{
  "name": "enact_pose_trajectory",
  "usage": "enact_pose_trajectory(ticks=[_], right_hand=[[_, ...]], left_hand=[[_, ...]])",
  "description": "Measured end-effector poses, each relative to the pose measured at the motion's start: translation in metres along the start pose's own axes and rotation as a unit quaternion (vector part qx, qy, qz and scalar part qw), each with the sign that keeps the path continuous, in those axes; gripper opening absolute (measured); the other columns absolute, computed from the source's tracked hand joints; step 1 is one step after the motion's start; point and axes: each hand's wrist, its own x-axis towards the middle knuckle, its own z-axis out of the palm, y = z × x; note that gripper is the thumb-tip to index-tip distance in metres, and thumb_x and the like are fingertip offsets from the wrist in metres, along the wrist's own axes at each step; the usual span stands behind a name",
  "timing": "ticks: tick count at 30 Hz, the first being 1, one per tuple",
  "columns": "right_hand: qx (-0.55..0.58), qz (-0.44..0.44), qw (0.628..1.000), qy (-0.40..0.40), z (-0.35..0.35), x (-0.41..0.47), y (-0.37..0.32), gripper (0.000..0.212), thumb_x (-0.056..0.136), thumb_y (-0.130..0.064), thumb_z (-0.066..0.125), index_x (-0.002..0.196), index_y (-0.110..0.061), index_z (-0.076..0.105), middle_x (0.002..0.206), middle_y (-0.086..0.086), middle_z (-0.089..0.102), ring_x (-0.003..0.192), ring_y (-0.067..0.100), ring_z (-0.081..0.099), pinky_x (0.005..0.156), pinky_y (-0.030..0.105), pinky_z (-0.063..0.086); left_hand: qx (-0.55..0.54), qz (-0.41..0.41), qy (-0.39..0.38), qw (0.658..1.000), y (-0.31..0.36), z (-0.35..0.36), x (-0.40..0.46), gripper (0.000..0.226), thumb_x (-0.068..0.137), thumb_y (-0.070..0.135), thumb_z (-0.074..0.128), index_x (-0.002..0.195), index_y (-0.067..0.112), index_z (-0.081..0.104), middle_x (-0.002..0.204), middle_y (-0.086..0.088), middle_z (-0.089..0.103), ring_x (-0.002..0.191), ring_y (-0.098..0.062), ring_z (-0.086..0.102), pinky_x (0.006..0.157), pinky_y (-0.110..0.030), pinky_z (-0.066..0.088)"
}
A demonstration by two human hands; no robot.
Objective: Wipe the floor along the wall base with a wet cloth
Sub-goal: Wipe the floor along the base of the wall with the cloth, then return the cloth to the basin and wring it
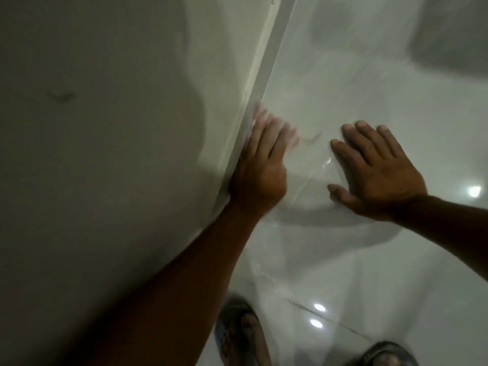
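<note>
Glossy white floor [369, 260] meets wall [105, 128] at the skirting [261, 83]. Left hand [260, 165], flat w/ blurred fingers, slides along the base; right hand [375, 170] is spread on the tile. Cloth not visible, maybe under the left hand. Step looks like mid-wipe; next needs pushing fwd along the base.

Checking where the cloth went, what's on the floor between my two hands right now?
In the head view, only bare glossy floor lies between the left hand and right hand, crossed by a thin shiny streak. No cloth shows there.
</note>
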Motion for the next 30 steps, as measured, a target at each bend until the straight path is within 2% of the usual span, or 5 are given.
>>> enact_pose_trajectory(ticks=[7,12,16,23,30], right_hand=[[-0.006,-0.004,0.999,-0.045,-0.007,0.001,-0.001,0.084,0.093,-0.062,0.047,0.155,-0.007,0.037,0.163,0.024,0.033,0.153,0.042,0.026,0.127,0.053,0.009],[0.005,0.066,0.983,-0.17,-0.072,-0.007,-0.034,0.075,0.099,-0.047,0.026,0.154,0.002,0.037,0.164,0.028,0.028,0.152,0.049,0.023,0.126,0.056,0.006],[-0.002,0.092,0.985,-0.148,-0.196,-0.027,-0.051,0.063,0.102,-0.032,0.026,0.157,-0.001,0.032,0.166,0.024,0.02,0.156,0.044,0.014,0.125,0.05,-0.007],[-0.066,0.243,0.967,-0.046,-0.438,-0.033,0.034,0.062,0.106,-0.022,0.028,0.163,-0.01,0.007,0.171,0.016,-0.006,0.158,0.031,-0.014,0.121,0.04,-0.023],[-0.092,0.32,0.941,-0.053,-0.484,-0.032,0.194,0.062,0.107,-0.025,0.023,0.164,-0.011,0.002,0.172,0.014,-0.01,0.158,0.03,-0.015,0.126,0.044,-0.014]], left_hand=[[-0.034,-0.021,-0.045,0.998,-0.003,-0.015,-0.103,0.048,0.099,-0.005,0.039,0.143,0.009,0.051,0.155,-0.014,0.046,0.152,-0.035,0.028,0.128,-0.047,0.023],[-0.132,-0.17,-0.068,0.974,0.049,-0.059,-0.074,0.057,0.082,-0.025,0.056,0.136,-0.005,0.054,0.146,-0.028,0.051,0.143,-0.045,0.04,0.122,-0.048,0.027],[-0.182,-0.186,-0.141,0.955,0.138,-0.14,-0.011,0.094,0.072,-0.019,0.069,0.153,0.007,0.031,0.166,-0.006,0.021,0.156,-0.023,0.014,0.128,-0.035,0.023],[-0.258,-0.082,-0.097,0.958,0.32,-0.292,0.161,0.092,0.086,-0.016,0.06,0.158,0.022,0.019,0.169,0.012,0.004,0.157,-0.014,0.008,0.12,-0.039,0.04],[-0.235,-0.004,-0.069,0.97,0.446,-0.235,0.33,0.092,0.082,-0.014,0.066,0.157,0.015,0.021,0.17,-0.004,0.014,0.158,-0.025,0.005,0.128,-0.039,0.017]])
